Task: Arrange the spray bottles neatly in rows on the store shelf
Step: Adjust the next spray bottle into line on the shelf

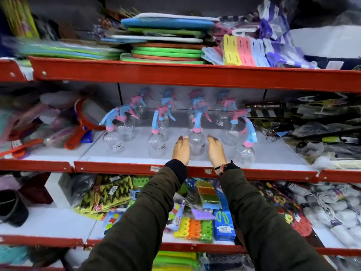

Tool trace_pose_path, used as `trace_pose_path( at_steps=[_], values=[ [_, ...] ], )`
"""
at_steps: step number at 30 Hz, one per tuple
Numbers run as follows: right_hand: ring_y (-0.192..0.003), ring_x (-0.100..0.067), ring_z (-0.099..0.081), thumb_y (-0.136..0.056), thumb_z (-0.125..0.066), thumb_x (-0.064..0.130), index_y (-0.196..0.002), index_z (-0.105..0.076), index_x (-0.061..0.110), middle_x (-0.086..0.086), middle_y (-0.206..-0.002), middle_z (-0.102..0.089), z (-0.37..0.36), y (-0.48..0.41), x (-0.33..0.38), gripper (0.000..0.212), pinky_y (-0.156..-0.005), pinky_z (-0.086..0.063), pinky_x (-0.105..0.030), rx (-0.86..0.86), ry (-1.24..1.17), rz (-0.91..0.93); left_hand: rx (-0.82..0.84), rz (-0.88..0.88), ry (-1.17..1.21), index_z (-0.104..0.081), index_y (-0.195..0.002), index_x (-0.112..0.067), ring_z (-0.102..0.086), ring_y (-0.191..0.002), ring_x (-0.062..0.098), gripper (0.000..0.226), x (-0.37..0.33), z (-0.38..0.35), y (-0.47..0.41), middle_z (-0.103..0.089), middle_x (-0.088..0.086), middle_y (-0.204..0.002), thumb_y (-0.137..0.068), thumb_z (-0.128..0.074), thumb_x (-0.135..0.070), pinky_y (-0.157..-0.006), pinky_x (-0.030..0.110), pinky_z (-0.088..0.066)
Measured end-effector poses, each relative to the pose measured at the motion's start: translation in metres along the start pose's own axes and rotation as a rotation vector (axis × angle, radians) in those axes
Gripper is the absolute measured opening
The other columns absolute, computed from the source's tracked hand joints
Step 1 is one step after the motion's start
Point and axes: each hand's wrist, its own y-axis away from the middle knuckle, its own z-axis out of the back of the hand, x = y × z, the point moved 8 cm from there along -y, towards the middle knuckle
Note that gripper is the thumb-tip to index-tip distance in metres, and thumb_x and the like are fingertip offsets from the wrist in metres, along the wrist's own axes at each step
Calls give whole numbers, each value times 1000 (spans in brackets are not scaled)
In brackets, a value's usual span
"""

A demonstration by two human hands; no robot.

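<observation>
Both hands, the left hand [181, 148] and right hand [215, 151], are open around the clear spray bottle [196, 141] on the middle shelf [121, 153], holding nothing yet, so squeeze gently and slide it straight

Head view, facing shelf [195, 169], near

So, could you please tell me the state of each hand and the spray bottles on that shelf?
Left hand: open, beside the middle bottle.
Right hand: open, on its other side.
Middle bottle: upright, between both hands.
Front right bottle: upright, out of line.
Other bottles: upright, in rough rows.
</observation>
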Motion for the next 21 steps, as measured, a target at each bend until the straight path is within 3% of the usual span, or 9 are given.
trace_pose_path(
  at_steps=[3, 5, 7, 8, 10, 12, 14, 17, 21],
  values=[
    [-111, -26, -55, -100, -38, 26, -122, -61, 9, -15, -122, -61, -11, -20, -2, 36, -99, -41, -33, 12, 21, -46, 65, 77, -25, -34, -145, -12, -33, -142, 26, 53, 6, -3, -20, -33, 10, -155, -100, -25, -38, -114, 33, -24],
    [-90, -23, -56, -100, -39, 26, -99, -63, 18, -7, -98, -62, -16, -28, -6, 26, -85, -44, -32, 25, 22, -70, 127, 106, -16, -35, -145, -13, -33, -143, 26, 54, 8, -8, -27, -33, 8, -156, -99, -26, -39, -119, 35, -23],
    [-69, -13, -47, -99, -40, 27, -78, -57, 25, 4, -75, -52, -17, -32, -11, 27, -67, -37, -25, 4, 20, -89, 168, 125, -11, -39, -144, -13, -35, -142, 24, 56, 12, -11, -31, -36, 8, -155, -98, -27, -41, -120, 38, -23],
    [-66, -12, -45, -98, -39, 25, -75, -55, 27, 5, -71, -50, -16, -31, -12, 29, -65, -35, -25, -8, 29, -94, 171, 127, -8, -40, -144, -13, -36, -141, 24, 56, 14, -11, -33, -38, 9, -154, -97, -27, -42, -120, 39, -24],
    [-72, -21, -49, -98, -39, 23, -78, -58, 24, 0, -74, -55, -14, -27, -15, 27, -72, -39, -31, -11, 37, -99, 177, 128, 7, -42, -143, -10, -38, -140, 24, 57, 15, -10, -33, -40, 10, -152, -98, -27, -42, -120, 39, -25],
    [-93, -31, -57, -96, -39, 23, -97, -64, 18, -12, -96, -67, -15, -23, -17, 25, -90, -45, -40, 19, 32, -89, 182, 124, 15, -44, -140, -8, -40, -139, 26, 58, 17, -9, -30, -44, 13, -150, -98, -25, -42, -120, 40, -25],
    [-111, -39, -59, -94, -38, 27, -100, -65, 16, -20, -116, -68, -14, -15, -18, 29, -105, -45, -50, 41, 56, -80, 179, 123, 15, -47, -138, -8, -42, -137, 26, 59, 20, -7, -22, -47, 13, -147, -97, -25, -45, -119, 40, -26],
    [-103, -37, -61, -91, -40, 31, -85, -64, 21, -14, -108, -68, -7, 1, -15, 27, -104, -44, -53, 8, 74, -64, 190, 108, -15, -50, -134, -7, -45, -133, 29, 59, 23, -7, -6, -51, 16, -143, -96, -25, -43, -118, 42, -29],
    [-95, -29, -58, -94, -42, 27, -102, -67, 12, -9, -97, -63, 2, 16, -10, 30, -98, -47, -48, -45, 93, -32, 189, 84, -72, -52, -132, -6, -47, -132, 29, 59, 17, -5, 13, -52, 16, -142, -97, -24, -43, -116, 42, -29]
  ],
)
